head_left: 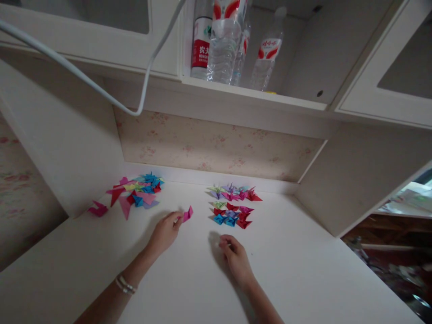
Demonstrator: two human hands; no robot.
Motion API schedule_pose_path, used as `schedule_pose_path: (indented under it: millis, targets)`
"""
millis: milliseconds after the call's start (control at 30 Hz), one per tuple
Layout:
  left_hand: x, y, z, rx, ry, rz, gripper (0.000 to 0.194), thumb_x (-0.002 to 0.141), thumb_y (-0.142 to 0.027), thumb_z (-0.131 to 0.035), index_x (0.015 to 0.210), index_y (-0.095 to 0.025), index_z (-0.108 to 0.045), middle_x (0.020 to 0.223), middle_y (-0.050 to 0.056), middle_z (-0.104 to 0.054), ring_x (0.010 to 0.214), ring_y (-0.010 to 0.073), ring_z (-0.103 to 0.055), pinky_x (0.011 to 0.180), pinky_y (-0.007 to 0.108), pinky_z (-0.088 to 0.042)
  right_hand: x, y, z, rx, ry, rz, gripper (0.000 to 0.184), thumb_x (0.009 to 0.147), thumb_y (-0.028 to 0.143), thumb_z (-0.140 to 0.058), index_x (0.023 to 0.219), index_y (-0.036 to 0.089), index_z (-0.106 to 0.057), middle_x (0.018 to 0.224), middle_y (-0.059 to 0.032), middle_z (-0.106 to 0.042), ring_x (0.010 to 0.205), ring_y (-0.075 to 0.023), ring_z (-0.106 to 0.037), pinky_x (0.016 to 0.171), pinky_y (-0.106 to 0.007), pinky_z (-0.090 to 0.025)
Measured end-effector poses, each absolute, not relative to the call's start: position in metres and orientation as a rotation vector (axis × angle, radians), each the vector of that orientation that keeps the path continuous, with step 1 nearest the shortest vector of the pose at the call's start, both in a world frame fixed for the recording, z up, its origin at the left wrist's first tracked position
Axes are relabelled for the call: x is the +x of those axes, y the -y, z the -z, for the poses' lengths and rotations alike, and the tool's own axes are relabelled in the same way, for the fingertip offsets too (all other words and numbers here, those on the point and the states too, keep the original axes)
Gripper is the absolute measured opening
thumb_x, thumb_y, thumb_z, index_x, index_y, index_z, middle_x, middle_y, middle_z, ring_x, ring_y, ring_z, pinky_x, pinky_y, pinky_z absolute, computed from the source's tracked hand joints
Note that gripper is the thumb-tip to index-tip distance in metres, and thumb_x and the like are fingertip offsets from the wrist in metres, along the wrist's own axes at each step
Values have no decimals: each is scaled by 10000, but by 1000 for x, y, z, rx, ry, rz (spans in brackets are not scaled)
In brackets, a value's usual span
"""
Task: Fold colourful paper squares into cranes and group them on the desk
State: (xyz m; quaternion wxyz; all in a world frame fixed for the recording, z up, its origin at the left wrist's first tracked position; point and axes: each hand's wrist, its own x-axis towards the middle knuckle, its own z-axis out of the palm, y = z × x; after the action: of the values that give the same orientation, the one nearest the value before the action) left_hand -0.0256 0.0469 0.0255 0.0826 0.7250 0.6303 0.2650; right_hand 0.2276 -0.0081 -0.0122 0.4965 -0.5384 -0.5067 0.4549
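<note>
On the desk (pixel 189 279), a heap of origami cranes (pixel 147 189) lies back and left, with 1 stray crane (pixel 98 209) just beside it on its left. Well right of the heap lie 2 groups: the rear group (pixel 231 196) near the back panel (pixel 209 146), the front group (pixel 232 214) before it. Between heap and groups is 1 crane (pixel 188 213) in the left hand (pixel 167 230); the right hand (pixel 236 256) is before the front group. Above, water bottles (pixel 222 49) stand on the cupboard shelf (pixel 286 99), right of a hanging cable (pixel 135 113).
</note>
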Motion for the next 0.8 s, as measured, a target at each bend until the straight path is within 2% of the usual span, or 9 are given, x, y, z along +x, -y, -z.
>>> schedule_pose_path:
  millis: [167, 233, 300, 400, 600, 800]
  targets:
    - [8, 2, -14, 1950, -1372, -1021, 249, 914, -345, -425, 1015, -222, -617, 994, 57, -709, 856, 173, -661, 744, 243, -485, 200, 3, -2, -1140, 1113, -1321, 484, 792, 545, -605, 1143, 211, -605, 755, 1, -583, 464, -75, -384, 413, -205, -277]
    - [17, 9, -10, 1859, -1304, -1046, 237, 892, -342, -470, 1041, -220, -608, 1002, 65, -711, 821, 172, -666, 734, 252, -498, 196, 4, -3, -1129, 1162, -1271, 468, 780, 561, -611, 1078, 203, -652, 746, -3, -581, 489, -81, -402, 422, -205, -288]
    - [22, 11, -7, 1769, -1290, -1066, 240, 868, -352, -512, 1037, -208, -603, 960, 70, -721, 764, 172, -668, 691, 257, -507, 197, 6, -1, -1141, 1227, -1187, 429, 772, 575, -611, 928, 186, -700, 737, -14, -586, 524, -96, -431, 437, -210, -309]
    - [24, 9, -5, 1648, -1284, -1091, 246, 846, -383, -546, 986, -192, -612, 885, 63, -725, 667, 159, -648, 602, 249, -500, 202, 10, 1, -1167, 1278, -1117, 412, 782, 578, -600, 796, 178, -700, 660, -7, -563, 525, -108, -433, 442, -217, -309]
    - [19, 7, -5, 1371, -1296, -1194, 347, 813, -453, -584, 1010, -169, -572, 879, 59, -704, 527, 113, -569, 458, 220, -442, 201, 11, 0, -1159, 1243, -1197, 364, 828, 525, -581, 843, 170, -662, 487, 57, -429, 433, -82, -328, 414, -212, -242]
    - [19, 7, -4, 1350, -1272, -1220, 336, 817, -468, -577, 957, -162, -587, 849, 49, -699, 484, 84, -530, 432, 197, -407, 200, 12, -2, -1173, 1259, -1179, 358, 842, 505, -575, 853, 156, -655, 475, 62, -425, 433, -82, -338, 422, -213, -251]
